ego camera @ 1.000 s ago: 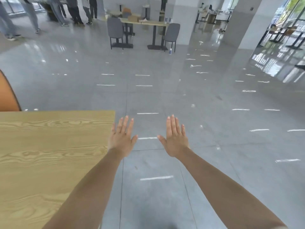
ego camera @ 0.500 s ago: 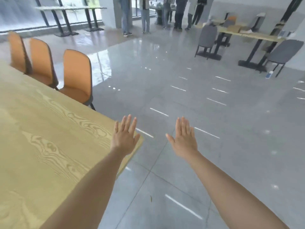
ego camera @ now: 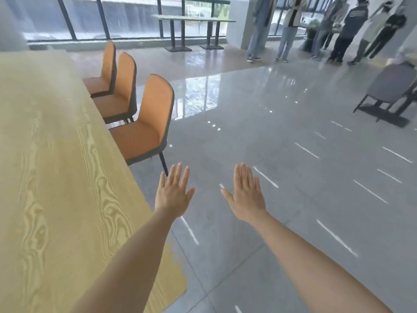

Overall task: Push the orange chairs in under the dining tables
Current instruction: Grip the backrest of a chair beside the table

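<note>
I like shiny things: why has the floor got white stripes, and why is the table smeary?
Head view: the glossy floor shows glare, the white streaks likely being reflected lights, and it mirrors the windows as a bright patch; the wooden table looks smeared, probably from camera motion.

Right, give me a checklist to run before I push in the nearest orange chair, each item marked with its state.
1. Hands free: left hand and right hand are open and hold nothing: ok.
2. Hands on the nearest chair: neither touches it: not ok.
3. Nearest chair tucked in: its seat sticks out past the edge of the table: not ok.
4. Floor between hands and chair: bare tiles: ok.
5. Room under the table: hidden by the tabletop: cannot tell.
6. Bystanders: standing far across the hall: ok.
</note>
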### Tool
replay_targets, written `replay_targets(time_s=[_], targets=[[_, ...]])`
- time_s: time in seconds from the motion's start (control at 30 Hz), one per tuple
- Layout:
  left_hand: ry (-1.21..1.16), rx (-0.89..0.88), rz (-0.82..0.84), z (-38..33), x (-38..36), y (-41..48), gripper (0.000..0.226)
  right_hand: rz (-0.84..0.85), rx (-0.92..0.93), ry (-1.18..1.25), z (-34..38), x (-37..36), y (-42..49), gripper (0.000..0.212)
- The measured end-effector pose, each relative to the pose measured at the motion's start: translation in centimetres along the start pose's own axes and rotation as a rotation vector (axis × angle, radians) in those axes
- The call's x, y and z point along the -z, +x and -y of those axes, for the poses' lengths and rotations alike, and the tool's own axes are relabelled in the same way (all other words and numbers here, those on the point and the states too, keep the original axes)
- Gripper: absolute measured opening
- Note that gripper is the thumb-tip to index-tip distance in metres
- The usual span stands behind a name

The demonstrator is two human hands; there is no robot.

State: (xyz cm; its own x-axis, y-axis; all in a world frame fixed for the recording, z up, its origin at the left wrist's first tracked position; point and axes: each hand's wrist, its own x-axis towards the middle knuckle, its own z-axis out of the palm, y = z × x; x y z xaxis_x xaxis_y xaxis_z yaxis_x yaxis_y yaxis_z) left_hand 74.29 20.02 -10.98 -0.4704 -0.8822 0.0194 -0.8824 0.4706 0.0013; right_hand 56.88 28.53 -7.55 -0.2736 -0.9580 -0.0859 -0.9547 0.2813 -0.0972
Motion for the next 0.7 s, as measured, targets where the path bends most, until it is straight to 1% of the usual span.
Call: replay_targets(time_s=[0.13,0.23,0.4,0.57,0.7], targets=[[0.009,0.101,0.042,-0.6,0.4,6.1,0.063,0.003,0.11,-0.022,-2.0,1.2,8.7,0.079],[0.033,0.19,0.074,-0.8,-0.2,10.4,0.064,0.035,0.198,-0.002,-2.8,1.3,15.4,0.074],[0.061,0.376,0.123,-1.2,-1.3,18.7,0.064,0.077,0.397,0.047,-3.7,1.3,27.1,0.072],[0.07,0.641,0.068,-1.3,-0.2,28.0,0.066,0.107,0.598,0.023,-5.5,3.7,38.8,0.072],[0.028,0.743,0.029,-1.4,1.6,35.5,0.065,0.076,0.695,-0.001,-6.6,6.9,48.4,0.072]])
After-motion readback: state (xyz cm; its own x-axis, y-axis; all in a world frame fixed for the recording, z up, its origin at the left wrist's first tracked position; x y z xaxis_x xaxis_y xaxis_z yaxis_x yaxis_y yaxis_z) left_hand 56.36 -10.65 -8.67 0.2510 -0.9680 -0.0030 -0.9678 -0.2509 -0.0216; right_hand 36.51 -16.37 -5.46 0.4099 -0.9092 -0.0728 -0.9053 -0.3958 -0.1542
